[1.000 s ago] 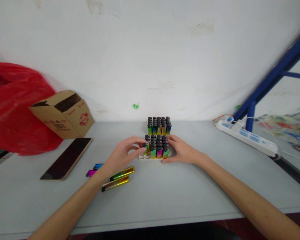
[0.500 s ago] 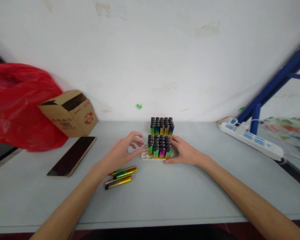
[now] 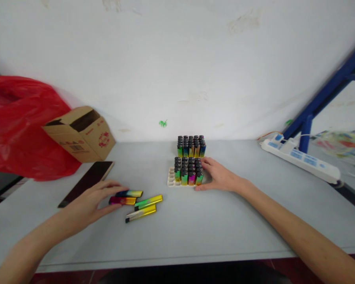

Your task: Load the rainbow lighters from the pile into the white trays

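Note:
My left hand lies low on the grey table, fingers curled round the dark ends of two loose lighters, one blue-gold and one magenta-gold. Two more lighters, green-gold and gold, lie just right of them. My right hand rests against the right side of a white tray packed with upright iridescent lighters, fingers bent on its edge. The tray's left column of slots stands bare. A second full block of lighters stands behind it near the wall.
A phone lies face up at the left, beside an open cardboard box and a red plastic bag. A white power strip and a blue metal frame sit at the right. The wall is close behind.
My left hand has drawn back from the tray's left side and moved down-left onto the loose lighters. The right hand has stayed at the tray.

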A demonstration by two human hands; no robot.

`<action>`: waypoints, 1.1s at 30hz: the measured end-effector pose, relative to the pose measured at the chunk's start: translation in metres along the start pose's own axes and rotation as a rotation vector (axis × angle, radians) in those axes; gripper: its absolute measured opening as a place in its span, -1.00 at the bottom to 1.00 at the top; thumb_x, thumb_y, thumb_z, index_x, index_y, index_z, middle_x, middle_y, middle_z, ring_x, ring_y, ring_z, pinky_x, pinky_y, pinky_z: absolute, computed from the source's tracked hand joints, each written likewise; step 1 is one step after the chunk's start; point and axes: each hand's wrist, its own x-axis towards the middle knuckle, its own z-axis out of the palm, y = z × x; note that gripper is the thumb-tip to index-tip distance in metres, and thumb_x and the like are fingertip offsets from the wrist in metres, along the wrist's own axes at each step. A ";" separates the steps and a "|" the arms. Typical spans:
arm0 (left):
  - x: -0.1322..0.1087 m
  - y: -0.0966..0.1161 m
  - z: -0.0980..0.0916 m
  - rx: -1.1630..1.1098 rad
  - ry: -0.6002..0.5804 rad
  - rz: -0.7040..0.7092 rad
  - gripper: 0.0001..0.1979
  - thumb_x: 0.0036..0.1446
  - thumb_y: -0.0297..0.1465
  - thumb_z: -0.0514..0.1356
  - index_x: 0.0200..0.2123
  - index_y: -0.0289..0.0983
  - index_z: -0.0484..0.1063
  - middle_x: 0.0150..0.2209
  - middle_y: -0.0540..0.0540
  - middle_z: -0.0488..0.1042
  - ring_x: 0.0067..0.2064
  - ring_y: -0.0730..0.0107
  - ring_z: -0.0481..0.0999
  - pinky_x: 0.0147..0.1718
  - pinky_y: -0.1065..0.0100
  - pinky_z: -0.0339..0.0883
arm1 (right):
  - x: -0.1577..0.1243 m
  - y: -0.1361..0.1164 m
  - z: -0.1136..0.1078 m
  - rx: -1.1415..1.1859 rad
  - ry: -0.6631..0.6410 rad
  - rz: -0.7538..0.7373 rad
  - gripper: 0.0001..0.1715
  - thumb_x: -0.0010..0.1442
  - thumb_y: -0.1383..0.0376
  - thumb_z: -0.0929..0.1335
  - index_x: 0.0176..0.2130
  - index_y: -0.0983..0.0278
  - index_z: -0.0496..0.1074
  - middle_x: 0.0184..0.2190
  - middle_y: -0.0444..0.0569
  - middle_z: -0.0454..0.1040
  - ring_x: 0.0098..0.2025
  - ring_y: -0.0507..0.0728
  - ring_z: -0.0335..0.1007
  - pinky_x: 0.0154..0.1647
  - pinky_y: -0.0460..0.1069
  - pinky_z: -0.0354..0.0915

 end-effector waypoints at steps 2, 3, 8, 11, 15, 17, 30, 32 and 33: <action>0.006 0.001 0.006 -0.015 0.030 0.013 -0.63 0.07 -0.04 0.32 -0.12 -0.05 0.70 -0.05 -0.18 0.65 -0.05 -0.08 0.61 0.00 0.14 0.48 | 0.000 0.000 0.000 -0.004 -0.004 0.005 -0.04 0.03 -0.18 0.55 0.19 0.32 0.40 0.20 0.24 0.39 0.22 0.43 0.33 0.28 0.32 0.31; 0.010 0.003 0.008 -0.018 0.044 0.014 -0.62 0.09 -0.03 0.30 -0.13 -0.08 0.69 -0.08 -0.20 0.65 -0.11 -0.05 0.61 -0.08 0.16 0.49 | 0.000 -0.001 -0.001 -0.006 -0.007 0.006 -0.04 0.03 -0.19 0.55 0.19 0.32 0.40 0.20 0.24 0.39 0.22 0.43 0.33 0.28 0.31 0.31; 0.037 0.026 0.006 -0.038 0.008 0.006 -0.60 0.12 -0.02 0.27 -0.09 -0.07 0.70 -0.09 -0.18 0.66 -0.21 0.02 0.59 -0.24 0.25 0.46 | 0.000 -0.002 -0.001 -0.005 0.001 0.015 -0.07 0.02 -0.18 0.56 0.16 0.31 0.43 0.18 0.23 0.40 0.21 0.43 0.35 0.27 0.31 0.32; 0.052 0.039 0.003 -0.052 -0.060 0.035 -0.62 0.12 -0.02 0.28 -0.12 -0.07 0.71 -0.12 -0.16 0.67 -0.17 0.00 0.59 -0.18 0.27 0.45 | 0.000 -0.002 -0.001 -0.004 0.001 0.014 -0.08 0.02 -0.18 0.56 0.16 0.30 0.43 0.17 0.22 0.40 0.20 0.42 0.35 0.26 0.31 0.33; 0.064 0.048 -0.003 -0.057 -0.084 0.088 -0.68 0.09 -0.05 0.32 -0.21 -0.08 0.73 -0.16 -0.13 0.68 -0.19 0.06 0.58 -0.23 0.35 0.42 | 0.000 -0.001 0.000 -0.020 0.007 0.008 -0.09 0.03 -0.17 0.56 0.15 0.30 0.42 0.17 0.22 0.40 0.20 0.42 0.35 0.26 0.32 0.33; 0.067 0.051 -0.009 -0.106 -0.056 0.085 -0.72 0.08 -0.10 0.36 -0.23 -0.10 0.73 -0.19 -0.10 0.68 -0.22 0.12 0.57 -0.26 0.38 0.40 | 0.000 -0.002 0.000 -0.026 0.008 0.003 -0.08 0.02 -0.18 0.56 0.15 0.32 0.42 0.17 0.24 0.40 0.20 0.43 0.35 0.26 0.32 0.33; 0.116 0.092 -0.018 -1.228 0.266 0.113 -0.81 0.05 -0.41 0.46 -0.27 -0.37 0.63 -0.56 0.04 0.35 -0.50 0.55 0.27 -0.49 0.45 0.29 | 0.001 -0.002 0.000 -0.025 0.009 0.001 -0.09 0.02 -0.17 0.56 0.12 0.35 0.43 0.12 0.25 0.42 0.14 0.40 0.38 0.23 0.28 0.35; 0.123 0.098 -0.006 -1.319 0.280 0.079 -0.80 0.06 -0.35 0.46 -0.34 -0.36 0.59 -0.47 -0.01 0.42 -0.43 0.51 0.36 -0.43 0.44 0.37 | 0.001 -0.002 0.000 -0.023 0.008 0.001 -0.09 0.02 -0.17 0.57 0.12 0.36 0.43 0.12 0.25 0.42 0.14 0.40 0.38 0.22 0.28 0.35; 0.124 0.100 0.002 -1.327 0.269 0.056 -0.78 0.08 -0.32 0.45 -0.35 -0.35 0.57 -0.38 -0.07 0.48 -0.35 0.45 0.43 -0.36 0.40 0.43 | 0.002 -0.002 0.000 -0.024 0.008 -0.001 -0.09 0.01 -0.17 0.57 0.11 0.36 0.43 0.12 0.25 0.42 0.13 0.40 0.38 0.22 0.28 0.36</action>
